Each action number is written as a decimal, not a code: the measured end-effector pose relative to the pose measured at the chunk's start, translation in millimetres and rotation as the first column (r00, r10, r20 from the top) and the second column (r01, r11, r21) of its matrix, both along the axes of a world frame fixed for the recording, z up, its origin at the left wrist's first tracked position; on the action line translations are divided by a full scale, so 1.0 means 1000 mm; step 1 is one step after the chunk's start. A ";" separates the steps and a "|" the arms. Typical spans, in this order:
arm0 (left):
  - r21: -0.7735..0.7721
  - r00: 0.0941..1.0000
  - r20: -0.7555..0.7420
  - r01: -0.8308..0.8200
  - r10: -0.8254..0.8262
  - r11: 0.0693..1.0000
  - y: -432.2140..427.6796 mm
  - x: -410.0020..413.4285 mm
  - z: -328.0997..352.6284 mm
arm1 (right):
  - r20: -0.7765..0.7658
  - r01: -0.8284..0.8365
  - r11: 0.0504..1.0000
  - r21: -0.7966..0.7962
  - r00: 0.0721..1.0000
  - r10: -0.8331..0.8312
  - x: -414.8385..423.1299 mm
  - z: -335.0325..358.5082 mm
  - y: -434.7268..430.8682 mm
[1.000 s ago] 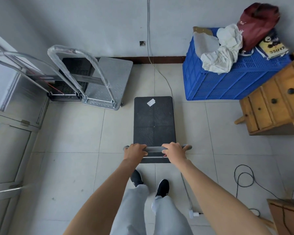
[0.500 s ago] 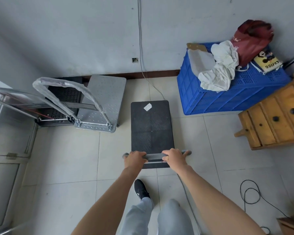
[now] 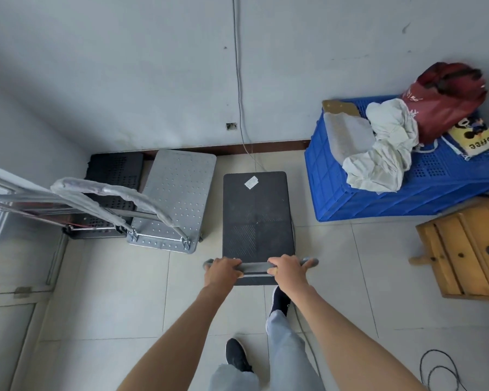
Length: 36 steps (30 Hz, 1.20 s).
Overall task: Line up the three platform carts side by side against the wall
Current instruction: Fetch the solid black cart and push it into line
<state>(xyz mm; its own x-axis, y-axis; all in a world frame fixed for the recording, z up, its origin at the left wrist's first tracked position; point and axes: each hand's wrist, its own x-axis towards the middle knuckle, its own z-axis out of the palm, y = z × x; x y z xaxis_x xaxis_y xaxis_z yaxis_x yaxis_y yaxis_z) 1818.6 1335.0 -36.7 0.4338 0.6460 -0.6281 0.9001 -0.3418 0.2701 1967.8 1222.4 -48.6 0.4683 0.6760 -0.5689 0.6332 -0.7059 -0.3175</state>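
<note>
A black flat-deck cart (image 3: 256,213) with a white sticker stands in front of me, its far end a short way from the grey wall (image 3: 153,80). My left hand (image 3: 222,270) and my right hand (image 3: 287,270) both grip its grey handle bar (image 3: 253,267). To its left a silver cart (image 3: 178,198) sits with its far end at the wall, its wrapped handle upright. Left of that, a black perforated cart (image 3: 112,176) stands in the corner, partly hidden by the handles.
A blue crate (image 3: 378,198) piled with cloth, a red bag and a book stands right of the black flat-deck cart. A wooden drawer chest (image 3: 463,249) lies nearer right. A cable (image 3: 239,80) hangs down the wall; another cable (image 3: 441,371) coils on the floor. A metal door frame (image 3: 17,249) is at left.
I have stepped forward and the black flat-deck cart has rolled closer to the wall, coming alongside the silver cart. Both hands have stayed on the handle.
</note>
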 end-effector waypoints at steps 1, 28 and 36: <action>-0.001 1.000 -0.006 -0.008 0.008 1.000 0.009 0.009 0.001 | -0.001 -0.011 1.000 0.004 1.000 0.011 0.008 -0.001 0.011; -0.048 0.999 -0.023 0.032 -0.033 0.998 0.223 0.152 -0.005 | 0.016 0.005 1.000 -0.019 1.000 -0.004 0.154 -0.017 0.220; -0.015 0.994 -0.018 0.107 -0.107 0.994 0.225 0.154 -0.006 | 0.021 0.035 0.998 -0.046 0.999 -0.034 0.156 -0.007 0.225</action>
